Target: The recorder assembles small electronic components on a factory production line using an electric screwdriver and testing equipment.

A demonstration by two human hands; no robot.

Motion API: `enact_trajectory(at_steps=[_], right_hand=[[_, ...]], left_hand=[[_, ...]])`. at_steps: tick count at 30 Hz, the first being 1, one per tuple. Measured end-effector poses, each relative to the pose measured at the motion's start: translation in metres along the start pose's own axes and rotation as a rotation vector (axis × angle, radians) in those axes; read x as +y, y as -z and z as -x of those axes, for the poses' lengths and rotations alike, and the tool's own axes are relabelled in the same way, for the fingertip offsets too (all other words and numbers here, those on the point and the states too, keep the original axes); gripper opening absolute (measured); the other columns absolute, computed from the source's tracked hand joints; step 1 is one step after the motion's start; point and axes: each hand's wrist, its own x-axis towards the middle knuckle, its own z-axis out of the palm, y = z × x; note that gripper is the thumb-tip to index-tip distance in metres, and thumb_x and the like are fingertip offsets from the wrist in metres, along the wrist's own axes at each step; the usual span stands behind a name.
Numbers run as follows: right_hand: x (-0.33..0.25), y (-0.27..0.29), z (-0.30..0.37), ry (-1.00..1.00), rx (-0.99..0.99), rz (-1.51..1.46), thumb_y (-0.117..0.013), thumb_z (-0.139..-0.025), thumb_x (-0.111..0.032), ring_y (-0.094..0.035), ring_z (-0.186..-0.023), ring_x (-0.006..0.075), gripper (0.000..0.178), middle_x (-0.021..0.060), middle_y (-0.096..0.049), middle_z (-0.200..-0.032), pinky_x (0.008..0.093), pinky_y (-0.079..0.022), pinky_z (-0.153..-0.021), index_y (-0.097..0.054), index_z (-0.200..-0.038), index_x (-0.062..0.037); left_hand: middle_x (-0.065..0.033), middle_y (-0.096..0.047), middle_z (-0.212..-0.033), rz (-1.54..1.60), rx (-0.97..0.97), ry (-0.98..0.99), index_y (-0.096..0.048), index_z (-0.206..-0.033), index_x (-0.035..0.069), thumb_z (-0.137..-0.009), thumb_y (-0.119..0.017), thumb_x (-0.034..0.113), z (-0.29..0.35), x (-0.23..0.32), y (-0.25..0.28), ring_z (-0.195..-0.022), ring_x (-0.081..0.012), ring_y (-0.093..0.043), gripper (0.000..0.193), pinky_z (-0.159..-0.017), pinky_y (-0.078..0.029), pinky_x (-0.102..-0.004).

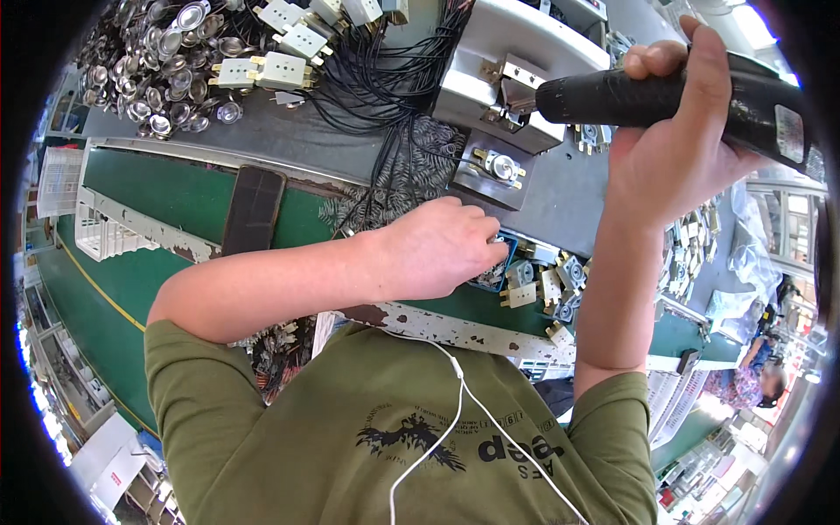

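My right hand (678,136) is wrapped round a black powered screwdriver (604,98), held nearly level above the bench. The driver's tip end is beside a metal bracket on a white and grey machine (477,66). My left hand (442,249) is closed, its fingertips at a small blue box (504,282) of small metal parts. Whatever those fingers pinch is hidden. Just beyond this hand, a thermostat (500,166) with a round silver disc and brass terminals sits on a metal block (477,185).
Black wires (376,96) with white thermostats and silver round caps (166,70) are heaped at the far left. More thermostats (547,284) lie right of the blue box. A dark phone (254,210) rests near the bench edge. Another person (744,385) is in the right background.
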Motion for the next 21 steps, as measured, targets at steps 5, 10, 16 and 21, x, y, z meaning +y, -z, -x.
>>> enact_trajectory(at_steps=[5, 10, 16, 21], right_hand=[[0.015, 0.006, -0.003, 0.021, -0.116, -0.076, -0.072, -0.092, -0.001, -0.068, -0.062, 0.0209, 0.048, 0.0195, -0.070, -0.089, 0.0364, -0.059, -0.051, -0.036, -0.124, -0.0037], [0.019, 0.009, -0.004, -0.002, -0.200, -0.089, -0.073, -0.091, 0.001, -0.069, -0.062, 0.0202, 0.056, 0.0193, -0.070, -0.089, 0.0369, -0.061, -0.052, -0.030, -0.126, -0.0065], [0.016, -0.004, 0.000, 0.010, -0.145, 0.050, -0.074, -0.089, 0.002, -0.069, -0.067, 0.0204, 0.060, 0.0194, -0.069, -0.093, 0.0381, -0.062, -0.057, -0.030, -0.129, -0.0054], [0.012, -0.028, 0.011, -0.013, -0.049, 0.248, -0.067, -0.096, -0.010, -0.058, -0.058, 0.0144, 0.020, 0.0101, -0.064, -0.083, 0.0275, -0.050, -0.056, -0.061, -0.109, 0.0038]], left_hand=[[-0.0058, -0.064, -0.086, 0.096, -0.006, -0.014, -0.068, -0.092, 0.008, -0.079, -0.068, 0.012, -0.001, 0.000, 0.002, -0.089, -0.0227, -0.067, 0.014, -0.077, -0.053, -0.0373], [-0.0052, -0.060, -0.085, 0.112, 0.023, -0.002, -0.067, -0.095, 0.008, -0.080, -0.066, 0.011, 0.001, -0.001, 0.001, -0.086, -0.0222, -0.064, 0.015, -0.075, -0.051, -0.0377], [-0.0063, -0.060, -0.086, 0.135, -0.005, 0.022, -0.068, -0.097, 0.008, -0.083, -0.065, 0.011, 0.000, -0.001, 0.005, -0.086, -0.0238, -0.064, 0.015, -0.076, -0.051, -0.0392], [-0.0093, -0.064, -0.087, 0.150, 0.039, -0.001, -0.067, -0.094, 0.005, -0.081, -0.065, 0.009, 0.004, -0.004, 0.011, -0.088, -0.0268, -0.067, 0.014, -0.078, -0.053, -0.0404]])
